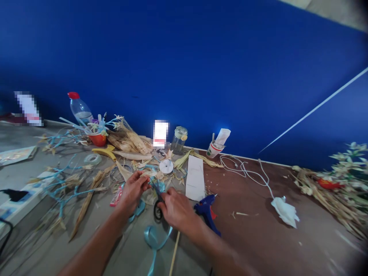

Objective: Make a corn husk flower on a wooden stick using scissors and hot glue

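My right hand (176,207) is closed on a pair of scissors (158,212) with black handles. Their blades point up and left, towards the fingertips of my left hand (132,191). That hand is closed in a pinch, and whatever sits between its fingers is too small to make out. Light blue ribbon (151,237) curls on the table below both hands. A thin stick (174,255) lies under my right wrist. Just right of that hand is a blue glue gun (207,214). A red-and-white packet (116,197) lies beside my left wrist.
Dried corn husks (126,138), a white spool (166,166) and yellow-handled pliers (105,152) lie beyond my hands. Blue-wrapped stems (61,193) and a power strip (25,197) are on the left. A clear jar (178,140), white card (195,178) and white cable (258,174) lie towards the wall.
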The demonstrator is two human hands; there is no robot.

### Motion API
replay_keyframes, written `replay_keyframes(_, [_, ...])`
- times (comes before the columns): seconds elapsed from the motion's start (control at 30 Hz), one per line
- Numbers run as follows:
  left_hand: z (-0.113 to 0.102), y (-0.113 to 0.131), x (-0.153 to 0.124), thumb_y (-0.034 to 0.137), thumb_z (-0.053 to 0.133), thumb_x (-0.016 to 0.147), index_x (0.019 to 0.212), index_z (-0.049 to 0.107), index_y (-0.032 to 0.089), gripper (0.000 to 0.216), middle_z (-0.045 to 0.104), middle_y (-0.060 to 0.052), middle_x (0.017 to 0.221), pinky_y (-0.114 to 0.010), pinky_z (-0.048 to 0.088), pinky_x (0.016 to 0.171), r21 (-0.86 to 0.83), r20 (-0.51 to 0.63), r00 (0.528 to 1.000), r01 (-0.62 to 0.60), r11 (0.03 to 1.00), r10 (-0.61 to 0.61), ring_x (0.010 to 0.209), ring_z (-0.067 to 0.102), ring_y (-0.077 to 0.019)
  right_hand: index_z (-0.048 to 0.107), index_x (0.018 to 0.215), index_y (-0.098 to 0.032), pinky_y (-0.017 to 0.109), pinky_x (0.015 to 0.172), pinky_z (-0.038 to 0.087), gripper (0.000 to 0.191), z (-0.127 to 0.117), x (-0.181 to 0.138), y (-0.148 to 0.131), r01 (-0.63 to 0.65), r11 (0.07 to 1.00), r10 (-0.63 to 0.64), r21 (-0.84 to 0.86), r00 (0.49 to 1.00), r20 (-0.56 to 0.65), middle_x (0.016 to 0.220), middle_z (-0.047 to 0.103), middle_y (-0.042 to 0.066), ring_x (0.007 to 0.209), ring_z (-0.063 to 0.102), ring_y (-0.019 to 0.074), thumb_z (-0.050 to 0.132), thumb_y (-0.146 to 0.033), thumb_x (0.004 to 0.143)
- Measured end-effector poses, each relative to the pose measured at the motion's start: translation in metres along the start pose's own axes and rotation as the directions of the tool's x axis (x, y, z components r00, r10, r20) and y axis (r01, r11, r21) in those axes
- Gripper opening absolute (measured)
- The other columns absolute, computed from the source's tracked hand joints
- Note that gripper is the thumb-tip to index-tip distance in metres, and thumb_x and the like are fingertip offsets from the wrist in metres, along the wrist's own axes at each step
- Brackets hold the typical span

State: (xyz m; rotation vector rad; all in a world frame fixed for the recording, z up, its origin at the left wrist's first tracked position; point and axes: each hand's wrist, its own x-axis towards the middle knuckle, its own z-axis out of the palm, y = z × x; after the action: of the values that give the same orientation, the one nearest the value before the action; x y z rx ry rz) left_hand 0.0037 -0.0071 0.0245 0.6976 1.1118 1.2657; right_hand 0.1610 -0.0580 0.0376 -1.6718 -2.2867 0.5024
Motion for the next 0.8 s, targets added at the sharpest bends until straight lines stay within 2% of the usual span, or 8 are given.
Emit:
replay_keyframes(0.13, [0.001,-0.005,0.000,0.031,0.074,0.062,0.071,0.052,0.017,0.028,0.056,0.006,0.060,-0.019,0.042,0.053,-0.010,0.078,0.996,0.036,0.999,-0.035,0.045,0.041,-0.0037,0.062,0.107,-0.016,0.030,0.077,0.046,0.028,0.004,0.014,-0.003,0.009,0.958,0.049,0.286,0.979,-0.196,0.103,0.064,0.012,0.087,0.061,0.0213,0.053,-0.025,0.083])
replay_keyframes(0.2, [0.003,-0.009,-0.001,0.033,0.074,0.062,0.071,0.052,0.016,0.029,0.056,0.006,0.059,-0.019,0.040,0.052,-0.010,0.124,0.991,0.046,0.999,-0.045,0.046,0.043,-0.0045,0.059,0.110,-0.014,0.030,0.077,0.047,0.033,0.007,0.021,-0.004,0.024,0.898,0.120,0.438,0.948,-0.296,0.105,0.062,0.012,0.083,0.059,0.0185,0.057,-0.027,0.081])
replay_keyframes(0.27, [0.006,-0.012,-0.003,0.035,0.074,0.063,0.071,0.053,0.016,0.030,0.054,0.006,0.057,-0.018,0.037,0.051,-0.001,0.172,0.984,0.041,0.999,-0.041,0.047,0.043,-0.0051,0.061,0.103,-0.014,0.028,0.072,0.047,0.028,0.010,0.027,-0.005,0.049,0.838,0.177,0.544,0.917,-0.357,0.099,0.062,0.010,0.074,0.057,0.0156,0.058,-0.027,0.079])
replay_keyframes(0.33, [0.008,-0.013,-0.007,0.037,0.073,0.065,0.070,0.053,0.016,0.030,0.052,0.006,0.055,-0.018,0.034,0.049,0.033,0.230,0.973,0.024,0.999,-0.031,0.048,0.042,-0.0055,0.064,0.089,-0.016,0.026,0.070,0.047,0.016,0.012,0.032,-0.004,0.082,0.789,0.213,0.609,0.893,-0.396,0.091,0.062,0.007,0.075,0.057,0.0153,0.056,-0.025,0.079])
replay_keyframes(0.47, [0.011,-0.014,-0.012,0.042,0.070,0.069,0.069,0.052,0.016,0.032,0.052,0.004,0.055,-0.019,0.031,0.048,0.151,0.306,0.951,0.002,0.989,-0.049,0.048,0.042,-0.0065,0.061,0.070,-0.017,0.026,0.073,0.045,0.012,0.009,0.037,0.002,0.097,0.738,0.252,0.668,0.879,-0.405,0.077,0.061,0.003,0.077,0.058,0.0159,0.053,-0.022,0.077])
replay_keyframes(0.67, [0.004,-0.019,-0.005,0.041,0.071,0.068,0.067,0.052,0.017,0.031,0.057,0.001,0.055,-0.021,0.032,0.048,0.206,0.351,0.935,-0.023,0.978,-0.052,0.045,0.043,-0.0076,0.059,0.068,-0.018,0.025,0.070,0.043,0.016,-0.003,0.037,0.023,0.091,0.729,0.273,0.678,0.870,-0.411,0.073,0.059,0.002,0.073,0.055,0.0149,0.051,-0.028,0.078])
replay_keyframes(0.8, [-0.003,-0.021,0.003,0.040,0.069,0.071,0.070,0.056,0.017,0.027,0.060,0.001,0.059,-0.020,0.033,0.049,0.217,0.329,0.944,-0.060,0.974,-0.015,0.048,0.044,-0.0075,0.060,0.071,-0.018,0.025,0.066,0.042,0.018,-0.003,0.037,0.040,0.065,0.715,0.308,0.696,0.865,-0.397,0.069,0.058,0.002,0.072,0.054,0.0157,0.050,-0.030,0.079])
